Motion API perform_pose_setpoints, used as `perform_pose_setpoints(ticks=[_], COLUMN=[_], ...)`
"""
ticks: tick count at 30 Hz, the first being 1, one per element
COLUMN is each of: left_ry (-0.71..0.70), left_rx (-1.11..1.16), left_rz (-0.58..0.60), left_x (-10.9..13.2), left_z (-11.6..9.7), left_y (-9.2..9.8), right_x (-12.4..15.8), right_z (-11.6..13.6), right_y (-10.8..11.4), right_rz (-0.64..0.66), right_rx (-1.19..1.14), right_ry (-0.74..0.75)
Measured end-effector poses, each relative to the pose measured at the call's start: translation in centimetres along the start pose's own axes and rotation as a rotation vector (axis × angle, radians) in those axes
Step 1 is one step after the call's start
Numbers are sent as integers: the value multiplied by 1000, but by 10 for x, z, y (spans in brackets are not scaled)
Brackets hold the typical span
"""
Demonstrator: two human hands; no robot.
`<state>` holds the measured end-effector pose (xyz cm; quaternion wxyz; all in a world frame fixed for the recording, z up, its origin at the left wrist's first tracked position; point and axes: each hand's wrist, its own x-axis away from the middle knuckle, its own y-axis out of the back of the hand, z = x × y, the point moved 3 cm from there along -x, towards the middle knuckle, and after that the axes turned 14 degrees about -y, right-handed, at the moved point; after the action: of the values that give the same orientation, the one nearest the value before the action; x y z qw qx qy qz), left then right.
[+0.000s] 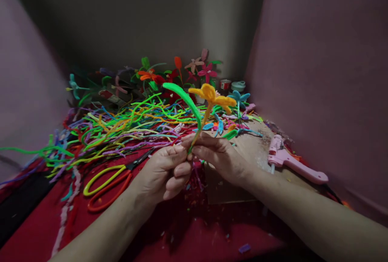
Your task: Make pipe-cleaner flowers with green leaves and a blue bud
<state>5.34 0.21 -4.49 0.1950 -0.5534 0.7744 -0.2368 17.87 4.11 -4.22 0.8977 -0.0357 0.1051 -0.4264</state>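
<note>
Both hands meet at the middle of the view and pinch the stem of a pipe-cleaner flower (212, 96) with yellow-orange petals. A green pipe cleaner (184, 98) arcs up and left from the same stem like a leaf. My left hand (165, 171) grips the stem's lower end with thumb and fingers closed. My right hand (218, 155) pinches the stem just above it, fingers pressed together. The flower stands upright above the hands.
A heap of loose coloured pipe cleaners (121, 126) covers the red cloth (188, 229) to the left. Scissors (109, 181) with yellow and orange handles lie beside my left hand. A pink glue gun (291, 161) rests on cardboard (251, 149) at right. Finished flowers (182, 72) stand behind.
</note>
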Motion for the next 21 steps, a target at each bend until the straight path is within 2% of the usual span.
perform_pose_setpoints(ticks=[5, 8, 11, 14, 16, 18, 21], left_ry=[-8, -96, -289, -598, -778, -839, -723], left_rx=[-66, -344, -808, -1285, -1501, -1584, -1459], left_rz=[-38, -66, -91, -110, -89, -70, -130], left_x=[0, 0, 2, 7, 10, 11, 10], left_z=[2, -3, -10, -14, -13, -12, -13], left_y=[-2, -4, -6, -8, -9, -9, -9], right_x=[-1, -2, -2, -1, -1, -1, -1], right_z=[-2, -6, -7, -6, -7, -7, -7], right_y=[0, 2, 4, 5, 5, 3, 1], right_rz=[-39, -81, -130, -218, -231, -208, -177], right_rx=[-55, -59, -46, -18, -16, -27, -16], right_ry=[-8, -6, 7, -3, -39, -57, -70])
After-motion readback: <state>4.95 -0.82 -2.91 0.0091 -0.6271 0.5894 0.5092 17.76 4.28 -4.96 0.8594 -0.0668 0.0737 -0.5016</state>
